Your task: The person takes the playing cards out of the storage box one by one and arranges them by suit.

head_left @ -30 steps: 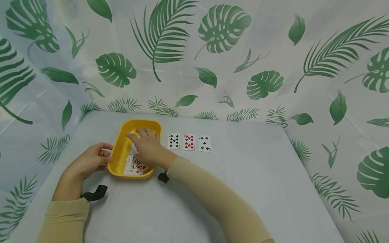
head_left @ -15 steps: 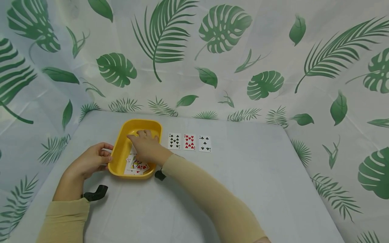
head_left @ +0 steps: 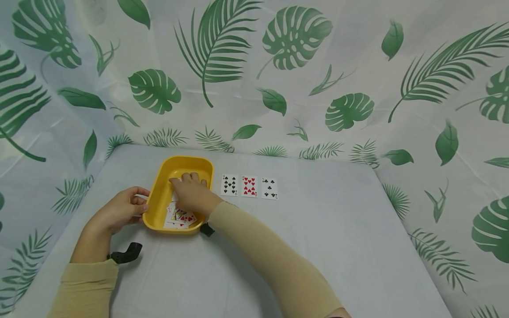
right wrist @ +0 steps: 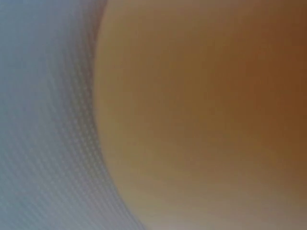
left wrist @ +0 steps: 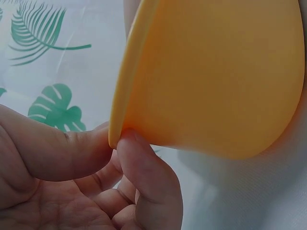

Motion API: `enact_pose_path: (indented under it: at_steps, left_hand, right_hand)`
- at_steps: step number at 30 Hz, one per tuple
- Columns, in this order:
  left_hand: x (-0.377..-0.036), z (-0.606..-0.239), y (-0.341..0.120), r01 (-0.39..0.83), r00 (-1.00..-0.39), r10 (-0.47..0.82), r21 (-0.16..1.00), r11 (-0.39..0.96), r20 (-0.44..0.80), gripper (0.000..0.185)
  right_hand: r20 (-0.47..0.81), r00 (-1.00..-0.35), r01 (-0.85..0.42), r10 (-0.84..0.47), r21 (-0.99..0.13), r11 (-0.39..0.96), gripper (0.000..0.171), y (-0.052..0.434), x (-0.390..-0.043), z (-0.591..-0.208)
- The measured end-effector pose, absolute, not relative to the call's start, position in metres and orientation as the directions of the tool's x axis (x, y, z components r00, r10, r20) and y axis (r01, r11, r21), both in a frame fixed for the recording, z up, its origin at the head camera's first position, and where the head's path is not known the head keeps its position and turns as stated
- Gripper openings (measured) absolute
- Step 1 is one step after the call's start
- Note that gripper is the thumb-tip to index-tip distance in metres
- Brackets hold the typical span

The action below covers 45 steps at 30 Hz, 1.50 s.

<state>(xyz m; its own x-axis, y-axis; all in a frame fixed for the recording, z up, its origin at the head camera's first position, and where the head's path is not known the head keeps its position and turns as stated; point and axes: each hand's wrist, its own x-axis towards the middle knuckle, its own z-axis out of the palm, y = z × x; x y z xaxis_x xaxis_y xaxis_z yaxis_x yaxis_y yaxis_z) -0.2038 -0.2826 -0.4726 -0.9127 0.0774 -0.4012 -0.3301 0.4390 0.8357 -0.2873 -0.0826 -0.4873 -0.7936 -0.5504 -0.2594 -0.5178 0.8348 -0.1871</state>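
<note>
Pinching the left rim of the yellow tray point(head_left: 158, 201) between thumb and curled forefinger, the left hand point(head_left: 119, 211) steadies it near the left side of the grey table point(head_left: 318, 247); the left wrist view shows the tray's edge caught between the two fingertips point(left wrist: 139, 158). The right hand point(head_left: 191, 194) reaches down into the tray, palm down, over a loose heap of playing cards point(head_left: 180, 218) that lies at the tray's near end. Its fingers point toward the far wall of the tray, but whether they hold a card cannot be told, and the right wrist view is only a blur of yellow. Just right of the tray, three cards lie face up in a row: a black spade card point(head_left: 229, 185), a red heart card point(head_left: 249, 186) and a black club card point(head_left: 269, 188).
</note>
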Motion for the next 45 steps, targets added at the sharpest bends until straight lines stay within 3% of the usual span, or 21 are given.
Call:
enact_pose_path:
  at_steps: [19, 45]
  left_hand:
    - [-0.203, -0.4723, -0.2819, -0.329, -0.913, 0.081, 0.84, 0.432, -0.399, 0.049]
    - [-0.201, -0.4706, -0.2805, -0.306, -0.919, 0.1, 0.85, 0.428, -0.381, 0.047]
  right_hand:
    - [-0.228, -0.819, -0.483, -0.526, -0.22, 0.848, 0.078, -0.0823, -0.2878, -0.4907]
    - [-0.164, -0.788, -0.552, -0.594, -0.241, 0.798, 0.079, -0.0821, -0.2889, -0.4883]
